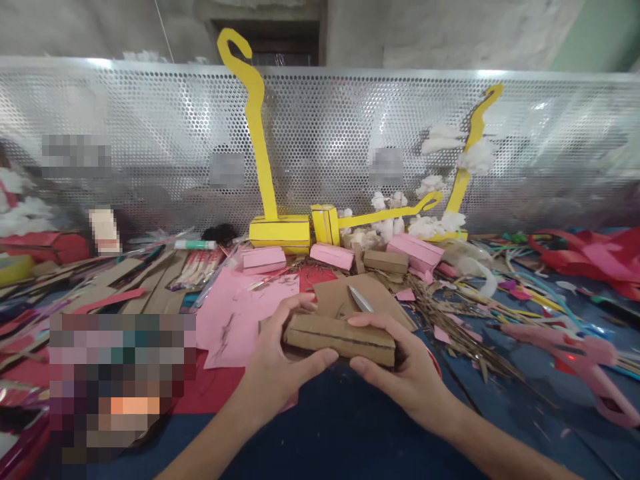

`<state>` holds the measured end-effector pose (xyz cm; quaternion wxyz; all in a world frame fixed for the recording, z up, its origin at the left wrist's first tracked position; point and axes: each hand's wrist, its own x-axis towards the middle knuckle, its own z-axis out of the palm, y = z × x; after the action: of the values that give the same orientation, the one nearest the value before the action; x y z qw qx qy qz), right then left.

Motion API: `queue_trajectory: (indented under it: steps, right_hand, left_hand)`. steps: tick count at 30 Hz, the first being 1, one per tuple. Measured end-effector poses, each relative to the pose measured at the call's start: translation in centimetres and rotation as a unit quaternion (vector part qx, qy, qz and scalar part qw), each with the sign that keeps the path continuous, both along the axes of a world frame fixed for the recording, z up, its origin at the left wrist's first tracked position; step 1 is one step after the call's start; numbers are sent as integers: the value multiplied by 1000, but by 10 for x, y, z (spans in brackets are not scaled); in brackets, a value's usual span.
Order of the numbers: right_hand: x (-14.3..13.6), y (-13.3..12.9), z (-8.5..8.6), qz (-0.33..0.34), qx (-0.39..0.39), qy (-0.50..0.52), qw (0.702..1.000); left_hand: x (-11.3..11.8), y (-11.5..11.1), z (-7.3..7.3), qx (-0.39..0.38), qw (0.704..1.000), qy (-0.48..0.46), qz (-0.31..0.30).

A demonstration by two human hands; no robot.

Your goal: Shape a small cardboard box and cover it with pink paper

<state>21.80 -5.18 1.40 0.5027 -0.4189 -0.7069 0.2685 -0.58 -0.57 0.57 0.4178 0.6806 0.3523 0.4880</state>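
Note:
A brown cardboard block (340, 339), long and faceted with a dark seam along its front, is held level between both hands above the blue table. My left hand (277, 350) grips its left end, the thumb on the front face. Around the right end are the fingers and thumb of my right hand (400, 363). Just behind the block, a pointed metal blade (360, 299) lies on a brown cardboard sheet (333, 290); its other end is hidden by my right hand. Pink paper (240, 327) lies to the left.
Behind stand yellow paper pieces with hooked stems (260, 147), near pink blocks (263, 259) and a perforated metal panel (325, 113). A pink glue gun (575, 353) and dry twigs (450, 313) lie right. Cardboard strips (155, 280) and a pixelated area are left.

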Motion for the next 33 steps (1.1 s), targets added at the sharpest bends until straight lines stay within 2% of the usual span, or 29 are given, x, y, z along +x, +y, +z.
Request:
queue_trajectory:
  steps: [2, 5, 8, 13, 20, 26, 30, 33]
  right_hand:
    - [-1, 1, -2, 0, 9, 17, 1000]
    - [-2, 1, -3, 31, 6, 31, 999]
    - [-3, -1, -3, 69, -31, 52, 996]
    - [-5, -6, 3, 131, -123, 110, 978]
    - [-8, -8, 8, 183, -176, 96, 962]
    - [-7, -1, 3, 189, -193, 139, 953]
    - [-10, 2, -4, 173, -193, 154, 953]
    - [-11, 1, -6, 179, -212, 175, 945]
  left_hand:
    - [4, 3, -5, -74, 993, -86, -18]
    - [14, 4, -6, -201, 953, -221, -57]
    - [21, -1, -1, -256, 924, -275, -74]
    - [23, -6, 4, -255, 918, -285, -100]
    - [15, -4, -5, -223, 924, -265, -160]
    - [13, 2, -10, -222, 928, -254, -156]
    - [12, 3, -8, -207, 930, -217, -213]
    - [11, -1, -3, -220, 927, -205, -225]
